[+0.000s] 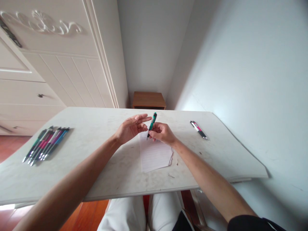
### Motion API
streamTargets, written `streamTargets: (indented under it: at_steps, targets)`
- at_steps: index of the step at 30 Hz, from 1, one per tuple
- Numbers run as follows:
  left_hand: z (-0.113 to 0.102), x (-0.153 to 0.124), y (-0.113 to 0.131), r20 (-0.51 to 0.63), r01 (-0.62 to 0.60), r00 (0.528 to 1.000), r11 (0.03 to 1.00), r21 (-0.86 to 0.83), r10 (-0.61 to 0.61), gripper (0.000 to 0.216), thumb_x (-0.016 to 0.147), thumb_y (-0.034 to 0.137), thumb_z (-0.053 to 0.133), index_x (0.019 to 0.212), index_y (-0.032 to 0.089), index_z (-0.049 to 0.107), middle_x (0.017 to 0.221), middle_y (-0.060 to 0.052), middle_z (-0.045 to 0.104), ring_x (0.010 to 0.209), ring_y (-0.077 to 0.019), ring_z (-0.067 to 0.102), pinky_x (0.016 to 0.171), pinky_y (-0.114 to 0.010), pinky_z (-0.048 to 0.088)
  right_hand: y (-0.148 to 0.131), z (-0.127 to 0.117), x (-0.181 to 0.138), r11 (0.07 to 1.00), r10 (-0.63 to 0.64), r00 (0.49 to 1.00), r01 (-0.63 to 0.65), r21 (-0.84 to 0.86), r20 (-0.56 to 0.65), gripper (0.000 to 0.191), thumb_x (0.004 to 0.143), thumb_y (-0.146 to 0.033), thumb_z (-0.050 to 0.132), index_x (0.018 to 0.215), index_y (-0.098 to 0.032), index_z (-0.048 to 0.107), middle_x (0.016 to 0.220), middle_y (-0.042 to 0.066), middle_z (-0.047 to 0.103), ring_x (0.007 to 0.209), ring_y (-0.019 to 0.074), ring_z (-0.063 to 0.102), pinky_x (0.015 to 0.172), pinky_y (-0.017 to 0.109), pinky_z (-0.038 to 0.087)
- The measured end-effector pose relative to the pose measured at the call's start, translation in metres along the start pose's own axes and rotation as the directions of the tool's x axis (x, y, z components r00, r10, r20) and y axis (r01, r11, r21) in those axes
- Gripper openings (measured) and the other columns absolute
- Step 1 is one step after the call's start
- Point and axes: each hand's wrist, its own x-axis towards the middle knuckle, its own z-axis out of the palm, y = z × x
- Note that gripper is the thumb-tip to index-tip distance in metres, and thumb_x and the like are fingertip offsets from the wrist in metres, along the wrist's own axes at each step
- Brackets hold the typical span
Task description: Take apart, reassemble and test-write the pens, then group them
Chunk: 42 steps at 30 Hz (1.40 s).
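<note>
A green and black ballpoint pen (153, 120) stands tilted in my right hand (162, 133), pinched between thumb and fingers, tip pointing down. Just left of it, my left hand (132, 127) is open with its fingers stretched toward the pen; whether they touch it I cannot tell. Under both hands lies a lined sheet of paper (155, 155) with a torn right edge. Its upper part is partly hidden by my hands, and some faint writing shows near the top.
Several pens (45, 144) in mixed colours lie side by side on the left of the white table (101, 173). Two pens (198, 130) lie at the right. A wall (252, 80) borders the right side, a white cabinet (72, 64) the left. A brown wooden stand (149, 99) is behind.
</note>
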Motion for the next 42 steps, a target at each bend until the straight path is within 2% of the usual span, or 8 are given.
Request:
streamTargets:
  at_steps: [3,5,8,11,14,17,22,42]
  targets:
    - [-0.013,0.007,-0.004,-0.197,-0.088,0.970,0.956,0.279,0.146,0.021,0.080,0.028,0.070,0.095,0.013,0.074,0.098,-0.013,0.073,0.067,-0.0163,0.063,0.056,-0.024,0.046,-0.003,0.001,-0.002,1.000,-0.001,1.000,0.001,0.003,-0.018,0.026,0.071,-0.036,0.073,0.082,-0.016,0.061,0.068,0.002,0.068,0.051,0.0134,0.062,0.048,0.025,0.052]
    - [-0.023,0.012,-0.009,-0.233,-0.143,0.923,0.837,0.529,0.306,0.007,0.072,0.016,0.076,0.079,0.014,0.075,0.081,-0.008,0.071,0.068,-0.0144,0.060,0.058,-0.020,0.044,-0.005,0.002,-0.003,0.998,-0.023,1.000,0.021,-0.054,-0.019,0.022,0.072,-0.034,0.070,0.083,-0.016,0.062,0.068,0.003,0.069,0.051,0.0137,0.063,0.050,0.026,0.054]
    - [-0.034,0.017,-0.014,-0.115,-0.173,0.908,0.610,0.773,0.403,0.016,0.065,0.011,0.077,0.078,0.020,0.078,0.082,-0.005,0.071,0.080,-0.0174,0.060,0.068,-0.020,0.046,-0.005,0.004,-0.005,0.980,-0.078,0.997,0.078,-0.182,0.008,0.016,0.075,-0.030,0.066,0.081,-0.015,0.064,0.068,0.004,0.070,0.052,0.0141,0.065,0.053,0.026,0.056]
    - [-0.041,0.019,-0.018,0.043,-0.193,0.921,0.357,0.914,0.388,0.016,0.069,0.020,0.075,0.084,0.023,0.079,0.095,-0.007,0.073,0.097,-0.0237,0.063,0.090,-0.032,0.049,-0.003,0.006,-0.006,0.957,-0.105,0.993,0.114,-0.269,0.044,0.016,0.076,-0.028,0.064,0.081,-0.013,0.066,0.069,0.005,0.070,0.053,0.0138,0.065,0.054,0.025,0.055]
    - [-0.046,0.020,-0.021,0.155,-0.197,0.932,0.101,0.975,0.327,0.015,0.076,0.028,0.069,0.086,0.023,0.079,0.100,-0.008,0.074,0.105,-0.0270,0.063,0.101,-0.041,0.045,0.001,0.008,-0.006,0.932,-0.126,0.990,0.138,-0.334,0.058,0.018,0.077,-0.027,0.063,0.082,-0.012,0.068,0.071,0.006,0.071,0.056,0.0146,0.066,0.056,0.025,0.055]
    - [-0.048,0.020,-0.022,0.194,-0.188,0.935,-0.048,0.981,0.298,0.020,0.081,0.032,0.063,0.088,0.024,0.079,0.105,-0.008,0.073,0.105,-0.0264,0.064,0.099,-0.041,0.047,0.003,0.009,-0.005,0.903,-0.168,0.984,0.178,-0.391,0.061,0.018,0.078,-0.027,0.062,0.083,-0.011,0.070,0.072,0.006,0.072,0.058,0.0147,0.066,0.059,0.025,0.056]
    - [-0.046,0.019,-0.022,0.204,-0.179,0.937,-0.113,0.977,0.284,0.021,0.083,0.032,0.061,0.088,0.024,0.080,0.106,-0.008,0.073,0.103,-0.0257,0.065,0.098,-0.041,0.048,0.003,0.009,-0.005,0.887,-0.187,0.980,0.195,-0.418,0.060,0.017,0.078,-0.026,0.062,0.083,-0.012,0.071,0.071,0.005,0.071,0.060,0.0140,0.066,0.060,0.023,0.055]
    - [-0.048,0.020,-0.023,0.223,-0.187,0.935,-0.150,0.971,0.276,0.024,0.086,0.033,0.058,0.089,0.022,0.078,0.107,-0.009,0.072,0.103,-0.0255,0.064,0.098,-0.042,0.047,0.002,0.010,-0.006,0.873,-0.204,0.976,0.216,-0.437,0.075,0.017,0.079,-0.025,0.061,0.082,-0.012,0.071,0.068,0.004,0.070,0.057,0.0124,0.063,0.059,0.022,0.054]
